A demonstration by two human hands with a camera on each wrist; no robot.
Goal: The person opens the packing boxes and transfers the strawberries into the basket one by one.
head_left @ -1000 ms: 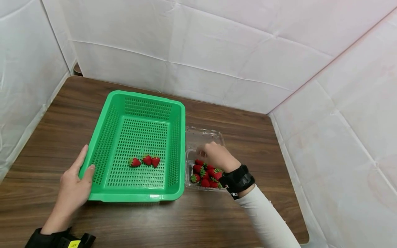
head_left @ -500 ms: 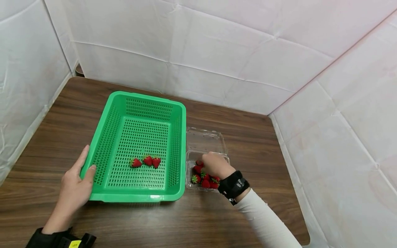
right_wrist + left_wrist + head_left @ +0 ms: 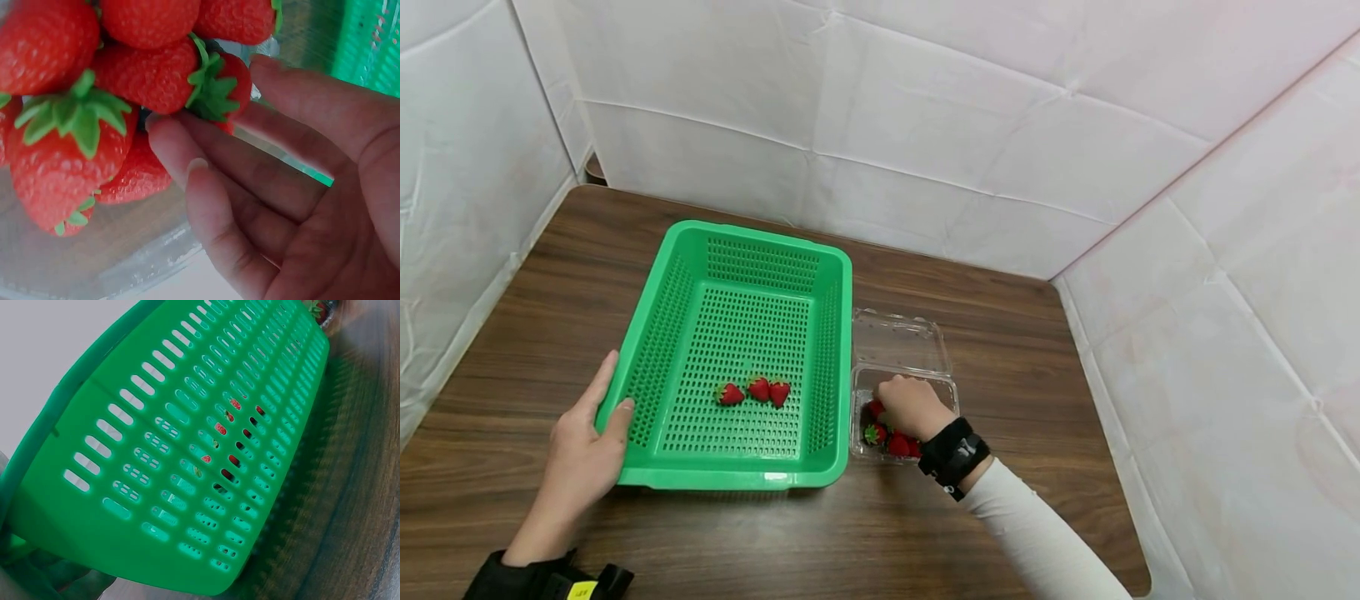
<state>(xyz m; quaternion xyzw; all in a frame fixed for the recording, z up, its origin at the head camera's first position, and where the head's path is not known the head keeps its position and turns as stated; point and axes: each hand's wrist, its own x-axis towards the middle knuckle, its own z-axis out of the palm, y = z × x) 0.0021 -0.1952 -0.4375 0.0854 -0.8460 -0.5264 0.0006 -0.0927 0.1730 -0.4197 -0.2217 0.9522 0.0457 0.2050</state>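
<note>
A green perforated basket [image 3: 831, 367] sits on the wooden table with three strawberries [image 3: 758, 389] on its floor. My left hand [image 3: 613, 387] grips its near left corner, thumb over the rim. The basket's slotted wall [image 3: 187, 456] fills the left wrist view. Right of the basket lies an open clear plastic box [image 3: 898, 337] with several strawberries [image 3: 887, 440] in its near half. My right hand [image 3: 887, 392] reaches down into them. In the right wrist view my thumb and forefinger [image 3: 212, 106] pinch a small strawberry [image 3: 240, 81] among the pile.
White padded walls enclose the table at the back and on both sides. Bare brown tabletop [image 3: 1015, 350] lies right of the box and behind the basket. The table's near right corner [image 3: 1138, 575] is close to my right sleeve.
My right hand has moved toward me and down from the box's far half onto the strawberries, its fingers closing on one. The left hand and basket have stayed put.
</note>
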